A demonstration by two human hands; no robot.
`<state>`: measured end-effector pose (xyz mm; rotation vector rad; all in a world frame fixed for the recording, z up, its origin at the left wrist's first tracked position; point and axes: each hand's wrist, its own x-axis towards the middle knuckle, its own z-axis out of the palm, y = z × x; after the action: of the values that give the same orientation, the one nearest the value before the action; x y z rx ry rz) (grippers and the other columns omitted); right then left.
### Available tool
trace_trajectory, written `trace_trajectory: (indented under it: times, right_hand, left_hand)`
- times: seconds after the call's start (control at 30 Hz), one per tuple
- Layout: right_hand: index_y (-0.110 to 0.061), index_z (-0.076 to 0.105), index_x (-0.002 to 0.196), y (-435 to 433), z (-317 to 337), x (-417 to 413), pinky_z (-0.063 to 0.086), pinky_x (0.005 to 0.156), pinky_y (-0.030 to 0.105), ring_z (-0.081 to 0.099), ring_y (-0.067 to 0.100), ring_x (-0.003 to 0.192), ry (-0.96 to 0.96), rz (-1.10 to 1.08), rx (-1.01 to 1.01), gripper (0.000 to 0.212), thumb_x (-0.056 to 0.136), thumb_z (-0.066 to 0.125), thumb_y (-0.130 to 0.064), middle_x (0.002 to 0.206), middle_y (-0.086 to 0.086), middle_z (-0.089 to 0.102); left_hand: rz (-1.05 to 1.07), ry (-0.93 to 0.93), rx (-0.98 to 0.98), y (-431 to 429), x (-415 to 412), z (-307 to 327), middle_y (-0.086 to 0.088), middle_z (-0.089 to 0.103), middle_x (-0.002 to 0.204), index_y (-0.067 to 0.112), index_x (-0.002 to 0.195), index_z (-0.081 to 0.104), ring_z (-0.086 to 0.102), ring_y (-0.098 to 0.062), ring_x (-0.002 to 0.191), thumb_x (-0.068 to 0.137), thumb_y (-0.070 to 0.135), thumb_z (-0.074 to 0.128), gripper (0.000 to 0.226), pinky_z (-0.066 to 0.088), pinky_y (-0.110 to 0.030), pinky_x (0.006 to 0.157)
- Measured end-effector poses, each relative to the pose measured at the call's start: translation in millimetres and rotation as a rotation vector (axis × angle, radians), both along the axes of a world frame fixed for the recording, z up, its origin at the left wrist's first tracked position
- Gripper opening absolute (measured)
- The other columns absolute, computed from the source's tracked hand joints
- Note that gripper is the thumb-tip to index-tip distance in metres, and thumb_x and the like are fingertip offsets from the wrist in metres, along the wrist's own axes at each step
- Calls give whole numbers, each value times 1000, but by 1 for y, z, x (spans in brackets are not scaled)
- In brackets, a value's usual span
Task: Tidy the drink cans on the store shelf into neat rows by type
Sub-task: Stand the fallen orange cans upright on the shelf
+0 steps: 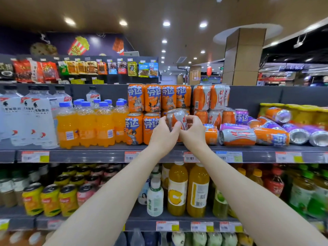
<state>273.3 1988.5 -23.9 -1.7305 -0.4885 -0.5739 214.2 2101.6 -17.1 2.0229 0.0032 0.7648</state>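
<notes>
My left hand [164, 134] and right hand [192, 132] both curl round one can [177, 118], a smooth silver-and-orange metal cylinder, tilted, its rimmed top tipped left. Below the can runs the flat grey shelf [88, 156]. Left of the can, glossy orange cans [152, 98] stand stacked two high, then clear plastic bottles [87, 128] with blue caps. Right of the can, loose cans [237, 136] lie on their sides, dished silver bases showing.
</notes>
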Motion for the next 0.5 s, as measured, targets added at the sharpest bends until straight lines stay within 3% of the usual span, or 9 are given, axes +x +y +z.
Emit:
trace_trajectory:
  times: [0.1, 0.2, 0.27, 0.37, 0.5]
  right_hand:
    - [-25, 54, 116, -6, -4, -1, 59, 85, 32, 61, 10, 103, -55, 31, 30, 48, 77, 82, -30, 116, -2, 58]
    - [-26, 53, 117, -13, -7, 1, 57, 88, 33, 60, 9, 104, -106, 43, 24, 46, 79, 80, -30, 116, -4, 58]
    - [-25, 53, 120, -23, -6, 5, 56, 89, 31, 59, 8, 106, -93, 86, -23, 49, 80, 81, -33, 118, -5, 58]
    - [-17, 52, 134, -45, 0, 12, 51, 95, 27, 58, 9, 114, -116, 154, -217, 63, 82, 79, -39, 128, -3, 60]
    - [-12, 54, 140, -81, 12, 26, 46, 106, 33, 54, 14, 124, -249, 66, -511, 58, 85, 72, -19, 134, 4, 59]
  left_hand:
    - [13, -28, -90, -8, 10, 7, 10, 64, 114, 20, 140, 46, 62, -2, 95, 91, 48, 66, 60, 51, -17, 72]
    - [55, -66, -97, -11, 20, 10, 7, 64, 117, 21, 135, 51, 64, -10, 106, 79, 52, 77, 69, 59, -33, 87]
    - [59, -74, -83, -14, 23, 12, 6, 65, 119, 20, 134, 52, 64, -11, 108, 77, 51, 81, 71, 59, -31, 87]
    - [62, -103, -63, -16, 24, 17, 6, 66, 120, 19, 137, 53, 64, -10, 108, 79, 45, 82, 70, 55, -19, 77]
    - [94, -92, 11, -14, 25, 18, 7, 64, 127, 21, 144, 49, 62, -10, 112, 80, 43, 81, 74, 58, -28, 86]
